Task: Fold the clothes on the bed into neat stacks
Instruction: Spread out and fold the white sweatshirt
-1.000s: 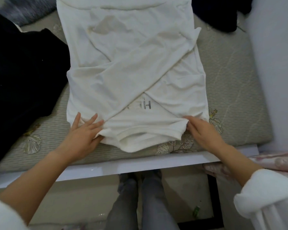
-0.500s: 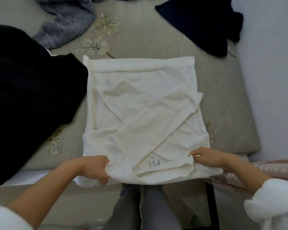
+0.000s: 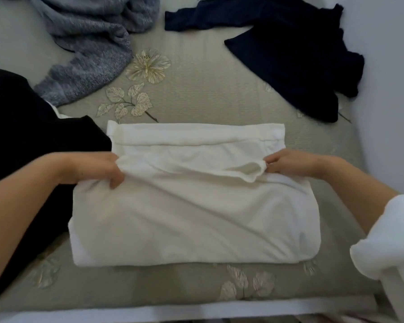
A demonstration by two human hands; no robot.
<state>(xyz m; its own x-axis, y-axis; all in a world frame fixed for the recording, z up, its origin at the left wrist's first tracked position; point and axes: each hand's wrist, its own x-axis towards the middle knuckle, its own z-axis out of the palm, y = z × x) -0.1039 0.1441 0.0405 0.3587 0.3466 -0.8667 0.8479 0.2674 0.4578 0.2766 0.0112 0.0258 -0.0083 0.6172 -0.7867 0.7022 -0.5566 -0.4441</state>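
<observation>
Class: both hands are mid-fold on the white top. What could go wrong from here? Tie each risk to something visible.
1. The lifted edge bunches into a loose roll beside the right hand; laid down so, it would likely crease.
2. The left hand and right hold only the white top's ends, so the middle may land skewed to the far hem.
3. The black garment touches its left side and could snag.

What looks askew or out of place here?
The folded-over edge of the white garment sits uneven, bunched into an open curl beside the right hand. Behind it, the grey sweater and navy garment lie crumpled, unfolded.
</observation>
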